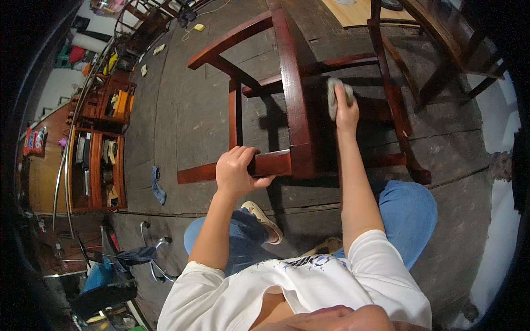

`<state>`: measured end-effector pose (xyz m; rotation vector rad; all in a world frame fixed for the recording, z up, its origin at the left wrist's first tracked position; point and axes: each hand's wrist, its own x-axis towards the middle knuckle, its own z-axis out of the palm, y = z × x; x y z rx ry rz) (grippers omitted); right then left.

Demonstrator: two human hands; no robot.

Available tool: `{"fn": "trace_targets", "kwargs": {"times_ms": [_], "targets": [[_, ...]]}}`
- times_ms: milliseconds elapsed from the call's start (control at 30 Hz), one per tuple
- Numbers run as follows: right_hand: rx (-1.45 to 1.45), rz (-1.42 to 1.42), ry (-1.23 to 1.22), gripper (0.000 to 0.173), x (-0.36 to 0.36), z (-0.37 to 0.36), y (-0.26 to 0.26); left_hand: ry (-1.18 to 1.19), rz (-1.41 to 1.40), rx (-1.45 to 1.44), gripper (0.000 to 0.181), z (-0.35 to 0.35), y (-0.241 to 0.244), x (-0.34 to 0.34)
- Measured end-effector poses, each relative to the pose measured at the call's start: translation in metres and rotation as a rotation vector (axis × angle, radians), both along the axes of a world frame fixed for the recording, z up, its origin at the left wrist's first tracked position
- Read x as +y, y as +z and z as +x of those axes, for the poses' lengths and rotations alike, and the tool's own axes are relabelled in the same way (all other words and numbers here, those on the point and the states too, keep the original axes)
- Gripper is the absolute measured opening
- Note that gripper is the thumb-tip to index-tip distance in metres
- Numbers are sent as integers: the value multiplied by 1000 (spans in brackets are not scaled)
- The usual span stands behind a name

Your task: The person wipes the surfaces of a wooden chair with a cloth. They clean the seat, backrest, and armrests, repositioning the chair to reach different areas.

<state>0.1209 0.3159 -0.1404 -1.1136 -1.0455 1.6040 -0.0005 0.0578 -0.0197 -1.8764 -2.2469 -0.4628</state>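
Observation:
A dark red-brown wooden chair (296, 95) lies tipped on its side on the floor in front of me. My left hand (237, 170) grips one of its wooden legs (271, 164), fingers over the top and thumb below. In my right hand (346, 106) is a pale grey cloth (334, 97), bunched under the fingers. The cloth is against or close above the dark face beside the thick seat rail; shadow there hides whether they touch. Beyond my right arm runs the chair's long curved rear post (399, 111).
Another wooden chair (439, 45) stands at upper right, near a light wooden board (352, 14). A blue rag (157, 186) lies on the grey floor (165, 124) to the left. Farther left is a wooden cabinet (97, 169) with filled shelves. A white wall (497, 248) borders the right.

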Motion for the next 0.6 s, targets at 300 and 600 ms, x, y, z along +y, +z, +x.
{"fn": "trace_targets", "kwargs": {"times_ms": [300, 600], "targets": [[-104, 318, 77, 67, 15, -52, 25, 26, -72, -23, 62, 1, 1, 1], [-166, 45, 150, 73, 81, -40, -54, -20, -18, 2, 67, -1, 6, 5]]}}
